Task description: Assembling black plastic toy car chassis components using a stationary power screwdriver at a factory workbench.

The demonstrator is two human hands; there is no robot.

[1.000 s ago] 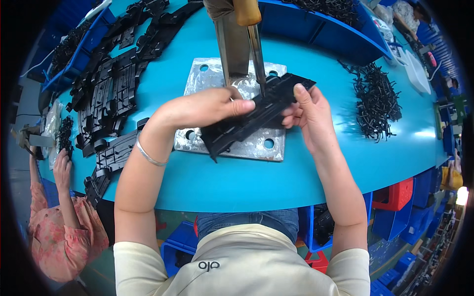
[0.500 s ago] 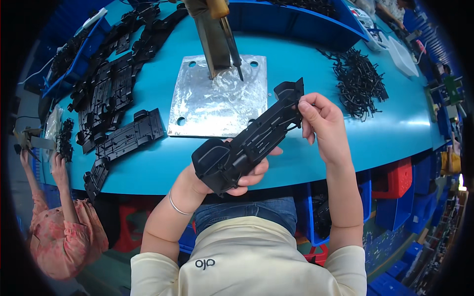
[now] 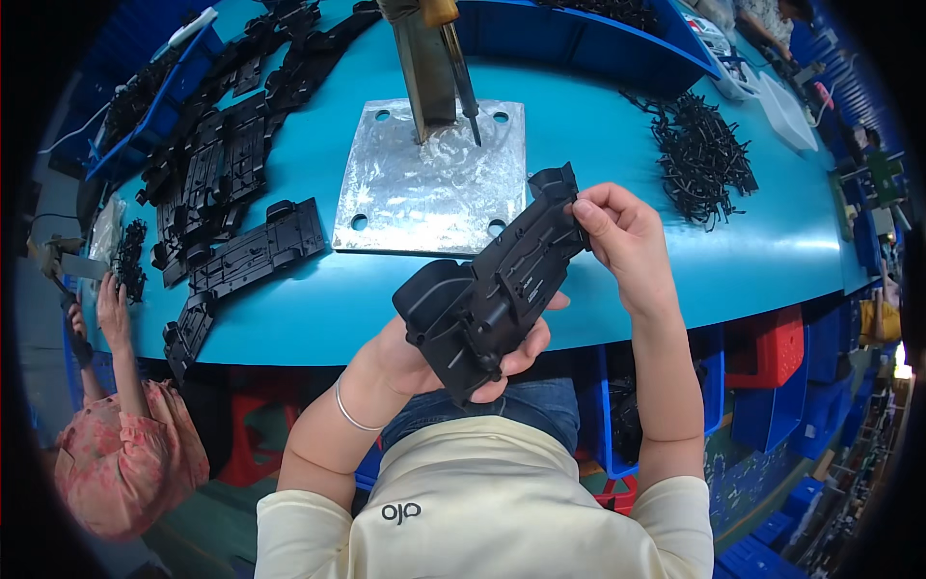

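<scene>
A long black plastic chassis [image 3: 516, 280] with raised wheel arches is held tilted above the near table edge, one end low on the left and the other up to the right. My left hand [image 3: 391, 355] cradles its lower end from beneath, fingers wrapped round the underside. At the upper right end, my right hand [image 3: 627, 236] pinches the chassis edge between thumb and fingers; whether a small part sits in that pinch is hidden. Just beyond lies a square silvery metal plate [image 3: 415, 198] with corner holes, a pointed iron-like tool [image 3: 465, 92] hanging over it beside a metal post [image 3: 426, 82].
More black chassis [image 3: 258, 249] lie overlapping on the table's left. A tangled heap of small black parts [image 3: 702, 159] is at the right. A blue bin [image 3: 579, 46] stands at the back. At far left a co-worker's hand [image 3: 113, 314] reaches over the table.
The chassis has turned and its upper end has shifted slightly left and down, my right hand moving with it. A thin dark piece seen under that end before no longer shows.
</scene>
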